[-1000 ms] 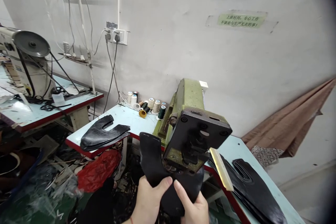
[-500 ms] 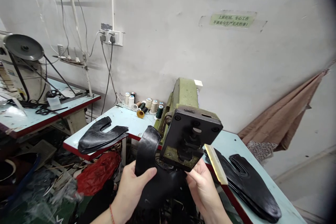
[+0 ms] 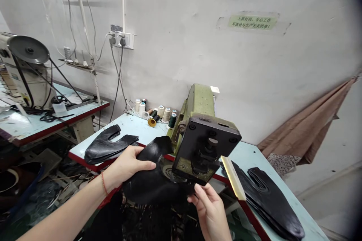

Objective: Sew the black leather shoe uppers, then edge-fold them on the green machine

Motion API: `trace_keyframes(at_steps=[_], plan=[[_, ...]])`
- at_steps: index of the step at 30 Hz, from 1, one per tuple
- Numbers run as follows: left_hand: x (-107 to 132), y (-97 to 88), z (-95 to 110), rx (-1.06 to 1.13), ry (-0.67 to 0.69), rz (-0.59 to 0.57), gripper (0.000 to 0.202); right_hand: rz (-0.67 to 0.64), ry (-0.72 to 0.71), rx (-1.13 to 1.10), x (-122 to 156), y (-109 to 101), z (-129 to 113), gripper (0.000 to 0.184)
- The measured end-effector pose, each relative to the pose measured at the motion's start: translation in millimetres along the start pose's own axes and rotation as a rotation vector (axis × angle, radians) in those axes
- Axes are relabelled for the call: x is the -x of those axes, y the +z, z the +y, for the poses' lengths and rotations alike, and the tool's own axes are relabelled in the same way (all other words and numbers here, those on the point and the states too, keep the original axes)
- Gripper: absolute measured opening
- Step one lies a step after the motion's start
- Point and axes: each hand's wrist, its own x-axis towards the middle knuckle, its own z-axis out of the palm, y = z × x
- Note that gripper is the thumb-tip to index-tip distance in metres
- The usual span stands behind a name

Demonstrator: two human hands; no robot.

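A black U-shaped leather piece is held in front of a green machine with a black front plate. My left hand grips its left part, thumb on top and fingers underneath. Close to the plate's lower edge, my right hand pinches the right end of the piece between thumb and fingers. Part of the leather lies beneath the machine head, where its contact with the machine is hidden. A round metal part shows inside the curve of the leather.
Stacked black leather pieces lie left and right on the light-blue table. Thread spools stand behind. A yellow bar juts out beside the machine. Another machine is at far left; scraps litter the floor.
The leather piece has turned around the machine head, its left part swinging outward to the left. My left hand has moved up and left with it; my right hand has shifted slightly down and left.
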Motion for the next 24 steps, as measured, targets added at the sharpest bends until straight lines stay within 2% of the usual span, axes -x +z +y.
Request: trace_keyframes(at_steps=[8, 16, 20, 22, 24], plan=[[-0.1, -24.0, -12.3, 0.084, -0.110, -0.045, 0.034, 0.060, -0.039, -0.009, 14.3, 15.8, 19.3, 0.027], [7.2, -36.3, -23.9, 0.077, -0.135, -0.056, 0.034, 0.040, -0.048, 0.024, 21.3, 25.2, 26.6, 0.027], [9.3, -41.2, -21.6, 0.047, -0.134, -0.074, 0.030, -0.034, -0.042, 0.124, 27.8, 33.4, 30.3, 0.027], [6.6, -51.4, -19.4, 0.005, -0.140, -0.082, 0.031, -0.084, -0.016, 0.153, 26.7, 28.5, 27.7, 0.027], [-1.1, -70.9, -17.4, -0.073, -0.118, -0.064, 0.037, -0.110, -0.085, 0.404, 16.0, 8.0, 17.8, 0.028]])
